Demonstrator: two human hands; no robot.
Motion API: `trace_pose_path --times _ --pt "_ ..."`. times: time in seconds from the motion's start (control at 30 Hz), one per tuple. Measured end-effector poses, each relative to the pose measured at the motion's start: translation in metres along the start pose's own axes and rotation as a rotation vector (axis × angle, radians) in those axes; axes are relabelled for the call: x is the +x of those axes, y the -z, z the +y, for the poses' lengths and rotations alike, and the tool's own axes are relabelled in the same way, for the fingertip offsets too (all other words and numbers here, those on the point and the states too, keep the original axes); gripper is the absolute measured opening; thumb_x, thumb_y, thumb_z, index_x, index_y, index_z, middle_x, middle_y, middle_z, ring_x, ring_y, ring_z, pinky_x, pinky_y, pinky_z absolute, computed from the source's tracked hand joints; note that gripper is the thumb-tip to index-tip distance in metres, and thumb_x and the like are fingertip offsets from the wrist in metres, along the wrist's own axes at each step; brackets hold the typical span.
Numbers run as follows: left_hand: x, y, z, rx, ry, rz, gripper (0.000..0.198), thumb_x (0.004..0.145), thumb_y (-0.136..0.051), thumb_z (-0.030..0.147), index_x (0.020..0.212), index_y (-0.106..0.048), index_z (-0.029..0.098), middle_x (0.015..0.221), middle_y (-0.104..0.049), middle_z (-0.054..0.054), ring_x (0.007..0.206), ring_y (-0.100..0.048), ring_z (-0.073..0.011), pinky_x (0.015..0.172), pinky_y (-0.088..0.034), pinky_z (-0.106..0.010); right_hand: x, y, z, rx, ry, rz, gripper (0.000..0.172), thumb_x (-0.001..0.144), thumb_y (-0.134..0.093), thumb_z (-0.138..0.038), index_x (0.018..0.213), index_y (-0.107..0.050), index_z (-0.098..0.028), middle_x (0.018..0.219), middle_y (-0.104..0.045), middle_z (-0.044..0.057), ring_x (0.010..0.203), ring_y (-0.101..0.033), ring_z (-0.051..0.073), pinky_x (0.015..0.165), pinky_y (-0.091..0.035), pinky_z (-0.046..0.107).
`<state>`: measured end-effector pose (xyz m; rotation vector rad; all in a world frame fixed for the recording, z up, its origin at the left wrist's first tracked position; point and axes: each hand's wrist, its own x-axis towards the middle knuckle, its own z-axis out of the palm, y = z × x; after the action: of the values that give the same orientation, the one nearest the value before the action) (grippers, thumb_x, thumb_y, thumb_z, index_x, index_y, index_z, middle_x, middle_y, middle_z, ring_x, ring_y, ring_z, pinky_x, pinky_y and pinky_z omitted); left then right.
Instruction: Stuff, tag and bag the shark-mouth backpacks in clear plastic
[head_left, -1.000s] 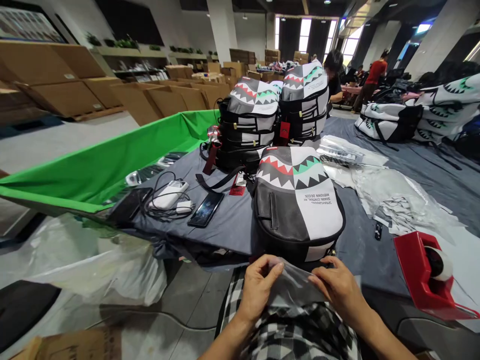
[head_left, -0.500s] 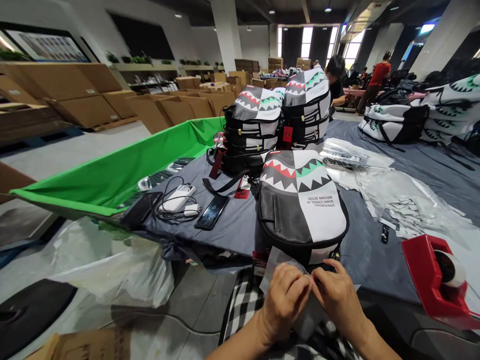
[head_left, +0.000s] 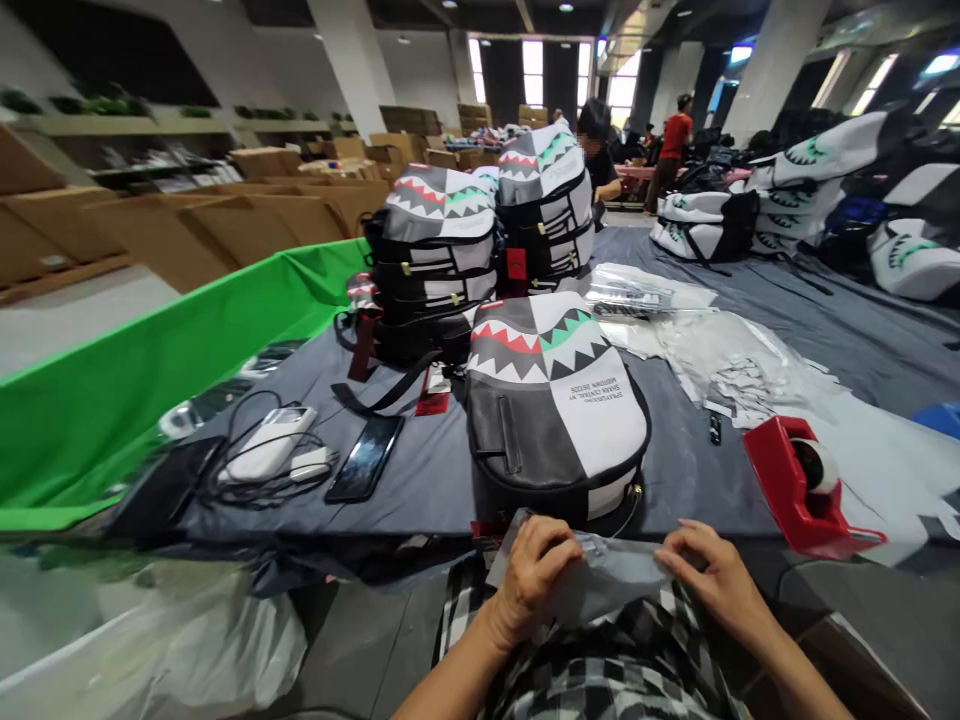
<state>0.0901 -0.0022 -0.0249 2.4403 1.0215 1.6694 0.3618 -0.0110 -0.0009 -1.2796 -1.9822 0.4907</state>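
A translucent plastic bag (head_left: 611,572) stretches between my hands, just below the table's front edge. My left hand (head_left: 534,575) has its fingers closed round one side of it. My right hand (head_left: 709,570) pinches the other side between thumb and finger. Right above them a backpack (head_left: 559,410) lies on the grey-covered table (head_left: 442,490), its front up, with black and white panels and a red and green shark-mouth print. A red tag (head_left: 489,532) shows partly by my left hand.
Stacked backpacks (head_left: 439,250) stand behind. A phone (head_left: 365,458) and a white device with cables (head_left: 270,442) lie left. At right are a red tape dispenser (head_left: 787,490) and plastic bags (head_left: 720,345). A person (head_left: 600,160) is beyond the stacks.
My hands have moved apart, and the plastic bag is now spread between them. The camera view has turned to the right.
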Motion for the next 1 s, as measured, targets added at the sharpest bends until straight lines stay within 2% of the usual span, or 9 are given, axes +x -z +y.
trace_pose_path --times 0.07,0.13,0.2,0.37,0.57,0.7,0.77,0.87,1.0 --pt "-0.002 0.002 -0.003 -0.009 -0.024 -0.017 0.012 0.094 -0.055 0.009 0.096 -0.062 0.018 0.086 -0.060 -0.002 0.081 -0.057 -0.0125 0.072 -0.051 -0.025 0.006 0.001 0.007 0.113 -0.164 -0.016 0.045 0.094 -0.055 -0.059 0.071 -0.063 -0.021 0.066 -0.065 0.000 0.063 -0.063 0.017 0.064 -0.053 0.028" --pt "-0.004 0.005 -0.006 0.001 -0.064 -0.031 0.018 0.093 -0.055 0.005 0.101 -0.063 0.019 0.090 -0.060 -0.002 0.084 -0.057 -0.0123 0.073 -0.053 -0.025 0.022 -0.001 0.008 0.182 -0.213 0.044 0.047 0.092 -0.055 -0.062 0.073 -0.064 -0.020 0.068 -0.065 0.001 0.064 -0.062 0.017 0.062 -0.051 0.027" --pt "-0.005 0.008 -0.008 0.021 -0.109 -0.042 0.026 0.093 -0.055 0.004 0.108 -0.064 0.022 0.093 -0.058 -0.002 0.086 -0.058 -0.0119 0.075 -0.054 -0.025 0.042 -0.004 0.007 0.195 -0.133 0.098 0.045 0.093 -0.057 -0.060 0.075 -0.066 -0.020 0.070 -0.065 0.001 0.066 -0.060 0.017 0.065 -0.049 0.027" --pt "-0.007 0.012 -0.004 0.153 -0.125 -0.179 0.038 0.095 -0.056 0.005 0.125 -0.063 0.026 0.088 -0.059 -0.001 0.081 -0.057 -0.0113 0.075 -0.050 -0.025 0.083 -0.018 0.018 0.107 0.192 0.054 0.043 0.095 -0.057 -0.057 0.072 -0.063 -0.021 0.065 -0.061 0.000 0.064 -0.054 0.016 0.070 -0.044 0.031" --pt "-0.019 0.004 -0.002 0.244 -0.029 -0.231 0.026 0.094 -0.061 0.013 0.118 -0.068 0.023 0.084 -0.066 -0.002 0.077 -0.057 -0.0136 0.072 -0.043 -0.028 0.077 -0.042 0.036 0.084 0.009 0.400 0.048 0.087 -0.060 -0.068 0.077 -0.053 -0.022 0.069 -0.054 -0.002 0.063 -0.052 0.016 0.058 -0.045 0.029" --pt "-0.021 0.001 -0.003 0.234 0.014 -0.233 0.021 0.094 -0.061 0.016 0.110 -0.072 0.025 0.082 -0.067 -0.001 0.074 -0.057 -0.0133 0.070 -0.042 -0.028 0.043 -0.044 0.026 -0.049 -0.002 0.657 0.022 0.098 -0.056 -0.045 0.094 -0.056 -0.023 0.082 -0.057 0.002 0.074 -0.057 0.018 0.068 -0.052 0.032" --pt "-0.020 0.001 -0.002 0.239 0.014 -0.229 0.020 0.094 -0.061 0.016 0.107 -0.073 0.026 0.081 -0.067 -0.001 0.074 -0.057 -0.0133 0.070 -0.041 -0.027 0.029 -0.047 0.017 -0.096 0.113 0.599 0.008 0.099 -0.055 -0.029 0.104 -0.058 -0.024 0.090 -0.061 0.004 0.083 -0.062 0.019 0.074 -0.056 0.033" --pt "-0.018 0.002 -0.001 0.244 -0.001 -0.217 0.020 0.094 -0.061 0.015 0.107 -0.072 0.026 0.082 -0.066 -0.001 0.075 -0.057 -0.0137 0.071 -0.040 -0.027 0.022 -0.052 0.008 -0.139 0.329 0.408 0.028 0.099 -0.049 -0.017 0.126 -0.056 -0.022 0.110 -0.065 0.010 0.104 -0.065 0.021 0.088 -0.058 0.034" --pt "-0.017 0.003 0.000 0.236 -0.010 -0.209 0.020 0.096 -0.059 0.016 0.110 -0.070 0.025 0.082 -0.066 -0.001 0.074 -0.057 -0.0135 0.072 -0.040 -0.027 0.034 -0.049 0.006 -0.286 0.461 0.398 0.032 0.095 -0.049 -0.011 0.125 -0.058 -0.016 0.109 -0.067 0.012 0.108 -0.064 0.022 0.093 -0.057 0.037"
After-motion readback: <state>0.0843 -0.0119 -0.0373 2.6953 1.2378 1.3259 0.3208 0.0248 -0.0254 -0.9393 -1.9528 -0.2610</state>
